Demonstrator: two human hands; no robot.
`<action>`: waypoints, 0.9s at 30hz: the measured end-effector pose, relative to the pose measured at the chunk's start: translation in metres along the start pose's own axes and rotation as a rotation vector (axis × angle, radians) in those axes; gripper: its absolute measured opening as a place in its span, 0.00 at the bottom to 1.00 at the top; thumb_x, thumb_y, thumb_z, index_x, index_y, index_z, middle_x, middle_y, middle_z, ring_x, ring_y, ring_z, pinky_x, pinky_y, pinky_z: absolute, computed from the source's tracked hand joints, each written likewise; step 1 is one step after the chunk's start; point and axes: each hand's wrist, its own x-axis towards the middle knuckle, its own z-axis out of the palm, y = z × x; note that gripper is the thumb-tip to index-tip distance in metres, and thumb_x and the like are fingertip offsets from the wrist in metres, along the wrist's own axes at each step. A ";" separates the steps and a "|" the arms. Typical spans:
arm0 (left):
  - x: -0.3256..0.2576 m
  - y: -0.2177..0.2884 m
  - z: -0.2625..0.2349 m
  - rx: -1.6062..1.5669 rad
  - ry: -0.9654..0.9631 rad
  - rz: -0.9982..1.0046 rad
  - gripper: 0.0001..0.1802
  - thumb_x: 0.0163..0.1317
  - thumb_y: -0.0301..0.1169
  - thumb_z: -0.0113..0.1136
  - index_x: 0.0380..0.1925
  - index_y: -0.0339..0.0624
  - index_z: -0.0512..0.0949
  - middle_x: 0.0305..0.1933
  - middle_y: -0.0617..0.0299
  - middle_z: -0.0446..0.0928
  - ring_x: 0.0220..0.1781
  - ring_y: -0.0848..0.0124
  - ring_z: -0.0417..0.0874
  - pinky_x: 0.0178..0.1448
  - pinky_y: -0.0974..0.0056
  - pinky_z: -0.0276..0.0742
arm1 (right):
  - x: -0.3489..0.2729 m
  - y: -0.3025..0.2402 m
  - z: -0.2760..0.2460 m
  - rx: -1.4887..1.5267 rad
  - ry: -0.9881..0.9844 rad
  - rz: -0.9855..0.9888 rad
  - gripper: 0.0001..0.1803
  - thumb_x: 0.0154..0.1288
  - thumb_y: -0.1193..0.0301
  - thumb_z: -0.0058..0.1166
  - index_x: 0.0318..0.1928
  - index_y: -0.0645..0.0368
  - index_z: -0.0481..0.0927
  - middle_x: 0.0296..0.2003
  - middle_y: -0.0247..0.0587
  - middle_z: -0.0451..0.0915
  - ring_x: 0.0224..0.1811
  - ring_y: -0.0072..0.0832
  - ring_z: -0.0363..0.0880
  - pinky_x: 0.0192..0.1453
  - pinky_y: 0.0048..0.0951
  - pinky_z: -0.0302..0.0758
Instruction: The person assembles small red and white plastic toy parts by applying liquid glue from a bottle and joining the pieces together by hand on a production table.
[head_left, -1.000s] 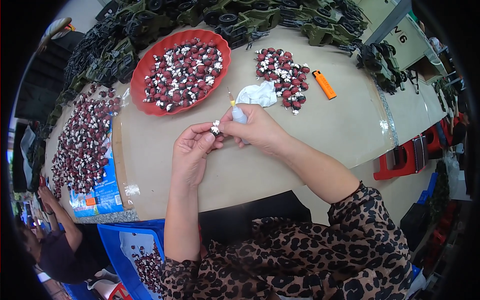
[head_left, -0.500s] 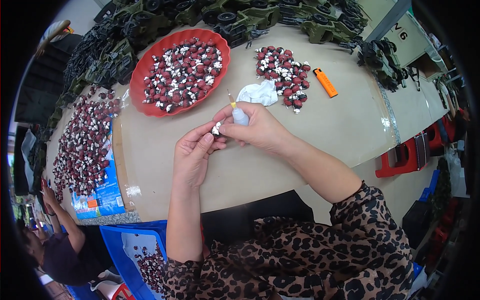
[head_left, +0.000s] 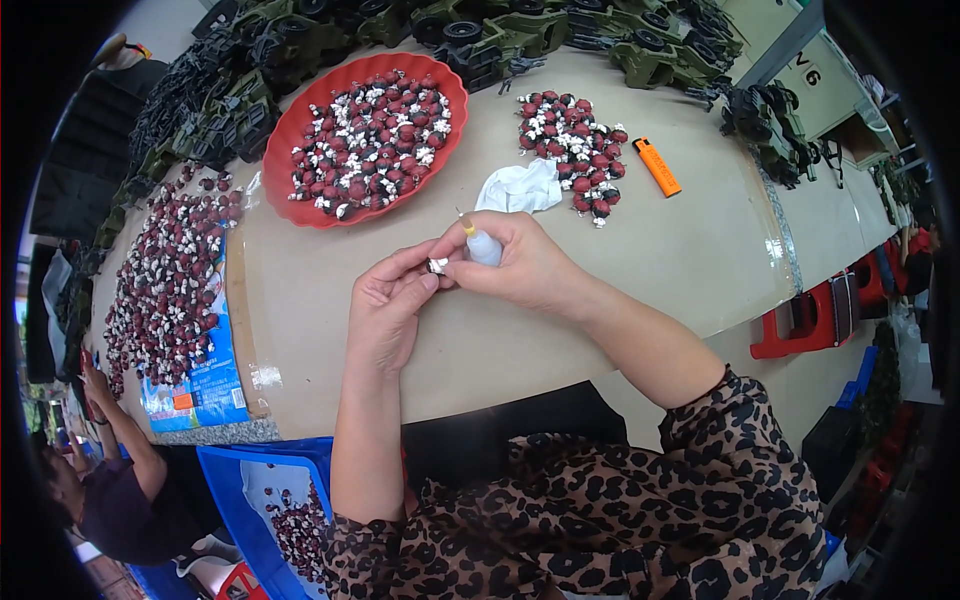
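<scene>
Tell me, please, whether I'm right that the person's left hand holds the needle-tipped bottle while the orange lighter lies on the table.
The hand is wrong: the head view shows the needle-tipped bottle in the right hand; the orange lighter does lie on the table.

Toy vehicles [head_left: 532, 32], orange lighter [head_left: 656, 167], red stool [head_left: 823, 312]

tbl [head_left: 650, 235] brightly lit; glare on tape [head_left: 772, 250] (both sides); edges dark, v. warped.

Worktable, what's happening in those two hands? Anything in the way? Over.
Left grip: pinching small white-and-dark piece. Right grip: holding translucent, needle-tipped plastic bottle. Crumpled white cloth just beyond, not between them.
</scene>
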 end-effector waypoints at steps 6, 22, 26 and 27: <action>0.001 -0.001 0.000 -0.007 -0.005 0.009 0.16 0.50 0.17 0.51 0.43 0.29 0.69 0.41 0.53 0.73 0.40 0.70 0.75 0.48 0.67 0.71 | 0.002 0.002 -0.001 -0.004 0.009 -0.013 0.08 0.50 0.78 0.51 0.33 0.65 0.74 0.28 0.33 0.74 0.31 0.14 0.71 0.36 0.17 0.69; 0.009 0.017 0.009 0.028 0.322 0.023 0.14 0.53 0.21 0.52 0.40 0.31 0.69 0.36 0.58 0.74 0.35 0.72 0.76 0.39 0.70 0.74 | -0.001 -0.010 -0.002 0.109 0.215 0.134 0.09 0.52 0.71 0.53 0.35 0.58 0.73 0.22 0.27 0.71 0.17 0.11 0.64 0.20 0.14 0.64; 0.019 0.034 0.013 -0.082 0.302 0.252 0.19 0.52 0.21 0.52 0.47 0.34 0.66 0.42 0.55 0.71 0.42 0.67 0.75 0.44 0.68 0.73 | -0.002 -0.016 0.000 0.092 0.235 0.202 0.08 0.52 0.70 0.53 0.33 0.56 0.73 0.22 0.27 0.71 0.17 0.11 0.64 0.20 0.14 0.63; 0.021 0.037 0.013 -0.086 0.293 0.307 0.21 0.52 0.21 0.52 0.48 0.35 0.65 0.44 0.55 0.70 0.44 0.65 0.74 0.45 0.67 0.73 | -0.002 -0.017 0.000 0.081 0.240 0.213 0.08 0.51 0.69 0.53 0.33 0.56 0.73 0.22 0.27 0.71 0.17 0.11 0.64 0.20 0.14 0.63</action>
